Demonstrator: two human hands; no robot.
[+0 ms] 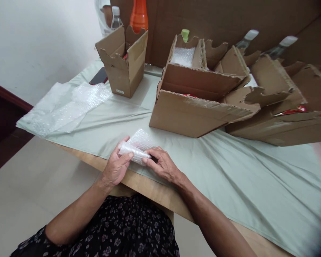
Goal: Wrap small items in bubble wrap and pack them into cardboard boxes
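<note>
Near the table's front edge, a small sheet of bubble wrap (136,152) is partly rolled into a tube, with its loose end lying flat beyond on the cloth. My left hand (118,165) grips the left end of the roll, thumb on top. At the roll's right end, my right hand (163,165) pinches it between thumb and fingers. Something dark shows beside the right fingers; whether it lies inside the roll I cannot make out. More bubble wrap sheets (66,107) lie in a loose pile on the left of the table.
Several open cardboard boxes (192,114) with scalloped edges stand at the centre and right. A smaller cardboard box (124,67) stands at the back left, near a dark phone (98,76) and an orange bottle (139,18). Pale green cloth (211,171) covers the table.
</note>
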